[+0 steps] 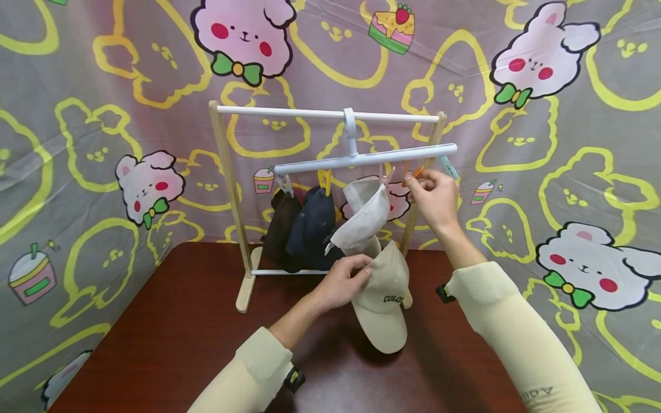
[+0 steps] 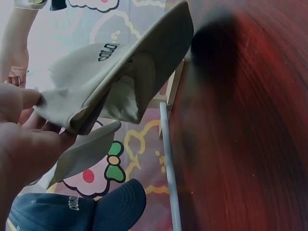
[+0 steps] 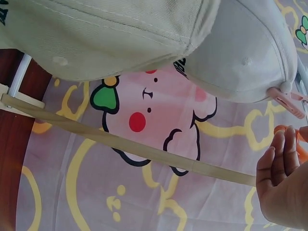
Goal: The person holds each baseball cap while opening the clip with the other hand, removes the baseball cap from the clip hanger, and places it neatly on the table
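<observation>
My left hand (image 1: 345, 281) pinches the side edge of a beige baseball cap (image 1: 384, 281), held above the table with its brim pointing down. Up at the hanger, my right hand (image 1: 436, 198) grips an orange clothespin (image 1: 413, 174) between thumb and fingers, just under the bar. Beside it a pink clothespin (image 3: 288, 102) holds a white cap (image 1: 364, 215). Further left a navy cap (image 1: 312, 226) hangs from a yellow clothespin (image 1: 325, 181), and a dark brown cap (image 1: 281, 229) from a grey clothespin (image 1: 285, 186).
The pale blue hanger (image 1: 366, 158) tilts on the white top rod (image 1: 294, 112) of a wooden rack (image 1: 229, 189). A teal clothespin (image 1: 448, 167) hangs at its right end. The rack stands on a dark red-brown table (image 1: 170, 321) before a patterned cloth (image 1: 320, 46).
</observation>
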Demonstrator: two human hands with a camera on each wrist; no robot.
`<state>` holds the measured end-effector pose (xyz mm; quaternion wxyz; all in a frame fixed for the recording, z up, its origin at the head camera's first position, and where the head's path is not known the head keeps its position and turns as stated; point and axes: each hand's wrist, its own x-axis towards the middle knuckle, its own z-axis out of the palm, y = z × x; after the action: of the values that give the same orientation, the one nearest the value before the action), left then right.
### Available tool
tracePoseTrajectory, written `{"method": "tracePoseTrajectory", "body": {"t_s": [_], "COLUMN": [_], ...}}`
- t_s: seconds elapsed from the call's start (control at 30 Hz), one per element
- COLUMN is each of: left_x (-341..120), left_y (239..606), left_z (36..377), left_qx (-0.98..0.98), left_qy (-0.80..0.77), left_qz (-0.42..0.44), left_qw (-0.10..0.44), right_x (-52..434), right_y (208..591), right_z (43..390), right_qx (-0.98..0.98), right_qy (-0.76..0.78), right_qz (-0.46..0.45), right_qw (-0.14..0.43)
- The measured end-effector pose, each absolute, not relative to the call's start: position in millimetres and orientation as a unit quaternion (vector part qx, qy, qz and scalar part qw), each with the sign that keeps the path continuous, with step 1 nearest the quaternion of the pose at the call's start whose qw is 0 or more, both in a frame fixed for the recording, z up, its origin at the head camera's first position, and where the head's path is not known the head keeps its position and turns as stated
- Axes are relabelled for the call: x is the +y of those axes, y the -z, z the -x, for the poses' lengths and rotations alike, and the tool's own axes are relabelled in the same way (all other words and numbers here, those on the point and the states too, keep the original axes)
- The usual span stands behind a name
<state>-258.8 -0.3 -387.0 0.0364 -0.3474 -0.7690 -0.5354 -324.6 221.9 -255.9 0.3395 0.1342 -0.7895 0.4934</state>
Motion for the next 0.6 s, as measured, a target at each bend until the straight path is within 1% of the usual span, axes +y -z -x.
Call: {"method": "tracePoseTrajectory", "body": {"t_s": [0.1, 0.27, 0.6], "left_x": [-4.1, -11.3, -27.7], "left_y": [387.3, 387.5, 389.8], "left_z": [257.8, 254.3, 250.1], "left_qx": [-0.783, -0.800, -0.813], "left_qy": [0.515, 0.486, 0.424], "left_qz": [0.348, 0.353, 0.397], "left_qw": [0.030, 0.003, -0.042], "right_x": [221.9, 222.8, 221.8], "right_y": [255.8, 257.0, 255.6], "right_z": [324.2, 325.0, 325.6], "right_qx": [-0.790, -0.788, -0.793], "right_qy": [-0.494, -0.500, -0.494], "right_qz": [-0.131, -0.128, -0.128], "right_qw": [0.339, 0.336, 0.333]}}
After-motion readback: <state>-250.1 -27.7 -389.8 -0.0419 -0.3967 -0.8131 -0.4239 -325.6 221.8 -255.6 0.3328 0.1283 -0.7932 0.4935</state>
